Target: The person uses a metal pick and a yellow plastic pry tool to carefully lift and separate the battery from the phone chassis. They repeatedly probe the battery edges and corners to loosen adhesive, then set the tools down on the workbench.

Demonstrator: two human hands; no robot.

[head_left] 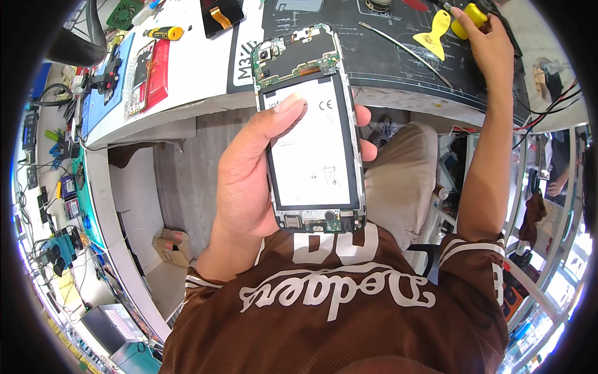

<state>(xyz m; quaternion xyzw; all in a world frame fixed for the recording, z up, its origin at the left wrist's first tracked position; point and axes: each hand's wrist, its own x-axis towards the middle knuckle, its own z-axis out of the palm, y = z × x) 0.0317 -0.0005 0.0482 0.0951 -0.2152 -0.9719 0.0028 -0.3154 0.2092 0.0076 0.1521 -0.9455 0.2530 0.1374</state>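
My left hand [249, 156] holds an opened phone [314, 124] upright in front of my chest. Its thumb lies on the phone's white battery [308, 149], and the fingertips wrap round the right edge. Green circuit boards show above and below the battery, with a camera module near the top left corner. At the far right of the bench, my right hand [489, 43] has its fingers closed about a yellow and black tool handle [469, 21]. A yellow plastic pry piece [434, 36] lies beside that hand, and a thin metal pry tool [408, 55] rests left of it.
A black work mat [374, 75] covers the bench's right part. A black screen panel with an orange ribbon [221, 17] and a yellow screwdriver [163, 33] lie farther left, near a red packet [160, 75]. Cables [551, 100] hang at right. A cardboard box [172, 247] stands below the bench.
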